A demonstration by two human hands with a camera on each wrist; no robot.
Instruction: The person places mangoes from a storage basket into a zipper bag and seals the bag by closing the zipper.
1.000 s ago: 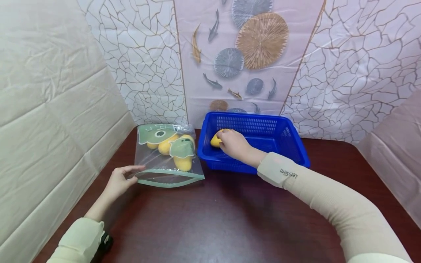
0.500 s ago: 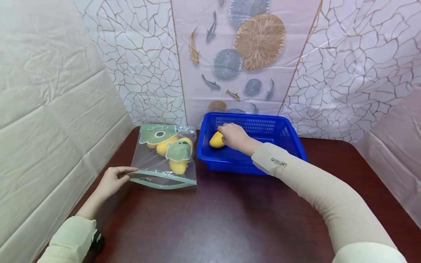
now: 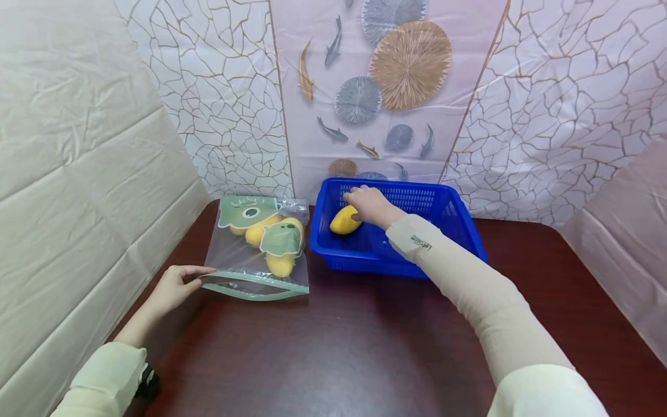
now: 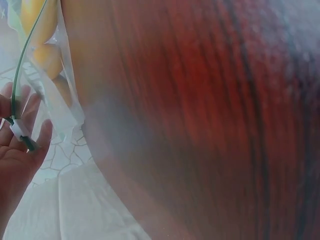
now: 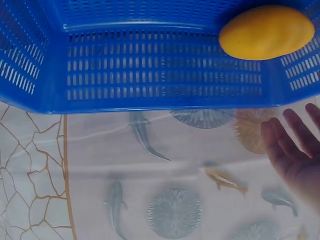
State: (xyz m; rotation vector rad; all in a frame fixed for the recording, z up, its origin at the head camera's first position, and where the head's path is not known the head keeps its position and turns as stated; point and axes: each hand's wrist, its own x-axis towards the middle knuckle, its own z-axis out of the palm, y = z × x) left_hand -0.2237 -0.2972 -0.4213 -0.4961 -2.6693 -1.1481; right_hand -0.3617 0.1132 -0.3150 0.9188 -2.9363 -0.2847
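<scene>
A yellow mango (image 3: 344, 220) is seen inside the blue basket (image 3: 458, 229), at about 8 o'clock from the right hand (image 3: 369, 204), its long axis running from 8 to 2 o'clock. This grip is spread above it, holding nothing. The bag (image 3: 257, 249) edge is pinched by the left hand (image 3: 172, 288) on the desk (image 3: 339, 347).

I am seeing a yellow mango (image 3: 344, 220) in the blue basket (image 3: 452, 225) with its slotted walls. The clear bag (image 3: 255, 250) is showing green cartoon prints, a green zip strip and yellow fruit. The table (image 3: 333, 347) is gleaming dark reddish brown.
</scene>
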